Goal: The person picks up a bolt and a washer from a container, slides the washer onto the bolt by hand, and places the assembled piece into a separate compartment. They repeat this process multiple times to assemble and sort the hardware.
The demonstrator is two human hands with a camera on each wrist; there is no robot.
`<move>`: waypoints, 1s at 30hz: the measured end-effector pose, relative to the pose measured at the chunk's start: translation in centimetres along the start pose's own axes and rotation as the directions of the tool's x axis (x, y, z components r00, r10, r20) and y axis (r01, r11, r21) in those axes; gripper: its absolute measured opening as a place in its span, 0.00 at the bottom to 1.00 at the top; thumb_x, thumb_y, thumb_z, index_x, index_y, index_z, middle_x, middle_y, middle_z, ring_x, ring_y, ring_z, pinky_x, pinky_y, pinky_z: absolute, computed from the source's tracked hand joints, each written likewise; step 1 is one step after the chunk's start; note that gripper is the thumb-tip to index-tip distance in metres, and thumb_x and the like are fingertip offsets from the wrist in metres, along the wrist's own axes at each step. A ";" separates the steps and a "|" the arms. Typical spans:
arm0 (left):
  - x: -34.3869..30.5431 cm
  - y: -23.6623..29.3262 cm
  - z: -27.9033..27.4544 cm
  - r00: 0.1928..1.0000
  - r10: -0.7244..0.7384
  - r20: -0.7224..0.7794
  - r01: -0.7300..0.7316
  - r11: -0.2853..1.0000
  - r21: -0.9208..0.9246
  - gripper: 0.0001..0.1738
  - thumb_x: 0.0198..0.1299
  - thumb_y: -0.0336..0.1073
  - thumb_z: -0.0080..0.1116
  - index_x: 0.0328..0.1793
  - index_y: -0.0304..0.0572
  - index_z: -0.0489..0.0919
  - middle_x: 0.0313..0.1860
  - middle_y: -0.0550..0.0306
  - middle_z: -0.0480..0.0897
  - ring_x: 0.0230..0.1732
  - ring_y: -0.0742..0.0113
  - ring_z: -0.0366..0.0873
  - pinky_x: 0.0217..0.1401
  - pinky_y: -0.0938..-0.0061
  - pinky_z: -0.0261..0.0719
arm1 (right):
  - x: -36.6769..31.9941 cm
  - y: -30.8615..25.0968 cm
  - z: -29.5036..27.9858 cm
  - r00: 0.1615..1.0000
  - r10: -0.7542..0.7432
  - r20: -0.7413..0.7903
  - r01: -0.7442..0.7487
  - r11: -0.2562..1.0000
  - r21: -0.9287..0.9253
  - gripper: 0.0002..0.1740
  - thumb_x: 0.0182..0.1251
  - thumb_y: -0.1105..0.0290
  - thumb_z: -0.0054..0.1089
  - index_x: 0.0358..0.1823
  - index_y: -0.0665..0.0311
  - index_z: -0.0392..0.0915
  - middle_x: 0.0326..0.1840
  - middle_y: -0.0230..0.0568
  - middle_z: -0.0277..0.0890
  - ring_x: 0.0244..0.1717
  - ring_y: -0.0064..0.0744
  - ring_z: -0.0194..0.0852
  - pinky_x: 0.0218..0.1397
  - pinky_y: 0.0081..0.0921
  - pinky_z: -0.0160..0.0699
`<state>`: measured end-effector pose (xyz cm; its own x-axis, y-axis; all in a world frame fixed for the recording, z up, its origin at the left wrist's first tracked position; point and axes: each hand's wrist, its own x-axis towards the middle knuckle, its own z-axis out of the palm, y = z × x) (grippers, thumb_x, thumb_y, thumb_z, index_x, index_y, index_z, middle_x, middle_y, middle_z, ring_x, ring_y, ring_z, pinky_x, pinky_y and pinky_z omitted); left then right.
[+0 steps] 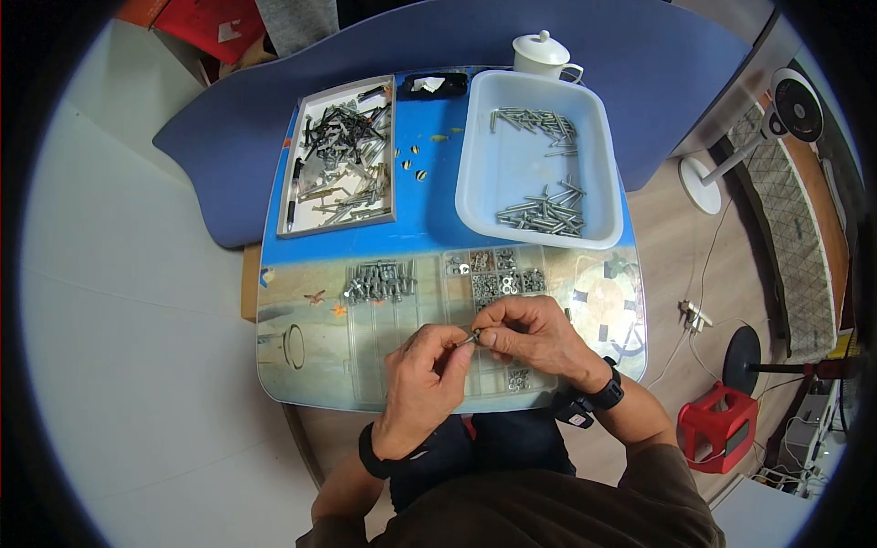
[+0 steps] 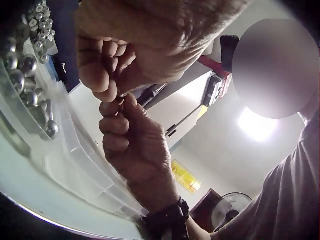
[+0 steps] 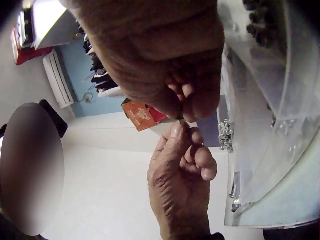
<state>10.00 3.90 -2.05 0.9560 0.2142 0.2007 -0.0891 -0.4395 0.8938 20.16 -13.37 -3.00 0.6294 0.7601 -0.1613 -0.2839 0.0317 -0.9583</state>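
Note:
Both hands meet over a clear compartment box (image 1: pixel 365 352) at the table's near edge. My left hand (image 1: pixel 464 343) and right hand (image 1: pixel 484 336) pinch one small silver bolt (image 1: pixel 472 337) between thumbs and fingertips. In the left wrist view the right hand (image 2: pixel 130 145) reaches up to the left hand's fingertips (image 2: pixel 107 87), with a bit of metal (image 2: pixel 121 100) between them. The right wrist view shows the left hand (image 3: pixel 180 170) below and the bolt (image 3: pixel 180 120) barely visible at the pinch. Most of the bolt is hidden by fingers.
The box holds silver bolts (image 1: pixel 379 280) and nuts and washers (image 1: pixel 498 274). Further back stand a white tub (image 1: pixel 484 196) with long bolts, a grey tray (image 1: pixel 340 219) of dark screws, and a white lidded cup (image 1: pixel 543 55). A red stool (image 1: pixel 717 425) sits on the floor, right.

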 end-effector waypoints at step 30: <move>0.1 1.0 0.1 0.991 -0.130 -0.039 0.125 0.985 -0.119 0.06 0.66 0.28 0.63 0.44 0.33 0.80 0.28 0.57 0.82 0.26 0.75 0.79 0.29 0.78 0.76 | 0.0 0.1 -0.1 1.000 -0.014 -0.014 0.014 1.000 -0.018 0.09 0.75 0.70 0.64 0.47 0.69 0.83 0.31 0.22 0.73 0.31 0.12 0.64 0.33 0.16 0.67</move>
<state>10.09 3.36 -1.19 0.9477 0.3036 0.0983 -0.0020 -0.3023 0.9532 20.25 -13.42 -3.12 0.6437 0.7502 -0.1512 -0.2619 0.0303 -0.9646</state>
